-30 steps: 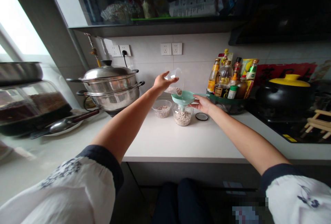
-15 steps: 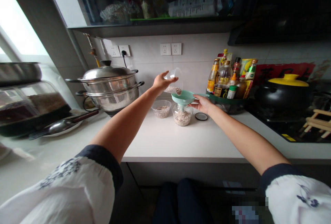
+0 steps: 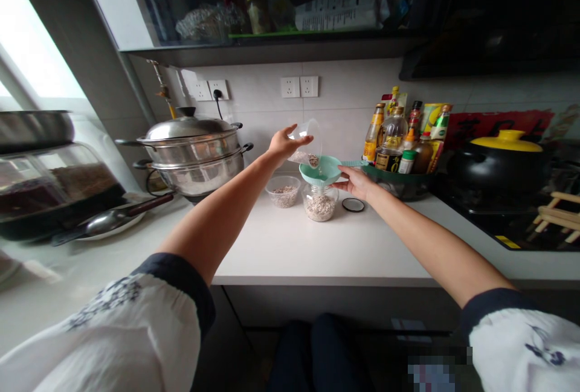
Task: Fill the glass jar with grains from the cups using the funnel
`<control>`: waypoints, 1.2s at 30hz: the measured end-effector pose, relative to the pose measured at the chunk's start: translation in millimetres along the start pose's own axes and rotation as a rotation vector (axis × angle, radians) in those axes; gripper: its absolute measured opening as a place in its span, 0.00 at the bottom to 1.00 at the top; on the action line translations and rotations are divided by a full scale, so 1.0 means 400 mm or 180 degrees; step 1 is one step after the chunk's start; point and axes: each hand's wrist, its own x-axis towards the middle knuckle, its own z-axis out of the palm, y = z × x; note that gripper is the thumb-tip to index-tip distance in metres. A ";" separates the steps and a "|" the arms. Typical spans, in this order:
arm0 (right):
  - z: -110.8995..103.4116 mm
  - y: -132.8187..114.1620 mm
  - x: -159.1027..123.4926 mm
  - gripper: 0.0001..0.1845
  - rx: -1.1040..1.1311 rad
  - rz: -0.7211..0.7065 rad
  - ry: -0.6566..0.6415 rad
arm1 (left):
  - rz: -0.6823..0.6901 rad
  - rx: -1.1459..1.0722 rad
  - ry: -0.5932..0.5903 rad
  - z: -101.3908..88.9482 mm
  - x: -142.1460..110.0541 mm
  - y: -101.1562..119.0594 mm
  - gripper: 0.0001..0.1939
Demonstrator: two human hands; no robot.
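"Leftmost entries?"
"One clear, round plastic tub (image 3: 283, 196) of speckled flakes, on the white tabletop (image 3: 272, 253). Left hand (image 3: 283, 144), gripping one tilted, clear plastic cup (image 3: 301, 156) of flakes."

"Centre; changes?"
"One mint-green, ribbed plastic funnel (image 3: 319, 179), under the cup's mouth; now tipped slightly more toward the viewer, seemingly leaving its inside more exposed. Below: one clear, rounded jar (image 3: 319, 206), part-filled."

"Right?"
"Right hand (image 3: 356, 182), pinching the funnel's side. One flat, dark-rimmed round lid (image 3: 353, 205), near the jar."
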 end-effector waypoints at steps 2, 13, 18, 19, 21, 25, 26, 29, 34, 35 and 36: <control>-0.001 -0.002 0.000 0.03 -0.0013 0.0004 -0.0020 | 0.0033 -0.0005 -0.0021 0.000 -0.002 0.003 0.44; -0.006 0.004 0.001 0.04 -0.0028 0.0009 -0.0036 | 0.0080 0.0079 -0.0187 0.002 0.001 -0.001 0.44; -0.003 0.005 0.001 0.05 0.0059 -0.0051 -0.0094 | 0.0194 0.0071 -0.0325 0.006 0.001 0.000 0.45; -0.003 0.005 0.001 0.05 0.0078 -0.0042 -0.0096 | 0.0218 0.0078 -0.0346 0.007 0.001 0.000 0.45; -0.003 0.006 0.000 0.03 0.0114 -0.0001 -0.0068 | 0.0247 0.0103 -0.0357 0.009 0.001 -0.001 0.45; -0.003 0.006 -0.001 0.02 0.0132 0.0090 -0.0010 | 0.0251 0.0172 -0.0218 0.011 0.001 -0.008 0.46; -0.003 0.005 -0.001 0.02 0.0119 0.0090 -0.0008 | 0.0239 0.0195 -0.0186 0.012 0.000 -0.010 0.46; -0.002 0.004 0.000 0.03 0.0094 0.0082 0.0000 | 0.0240 0.0302 -0.0174 0.013 -0.005 -0.011 0.46; -0.003 0.004 0.003 0.01 0.0136 0.0138 0.0036 | 0.0183 0.0195 -0.0119 0.015 -0.011 -0.007 0.44; -0.004 0.004 0.004 0.01 0.0137 0.0151 0.0035 | 0.0171 0.0204 -0.0115 0.015 -0.011 -0.008 0.44; -0.005 0.005 0.004 0.01 0.0136 0.0160 0.0032 | 0.0169 0.0218 -0.0125 0.014 -0.010 -0.008 0.45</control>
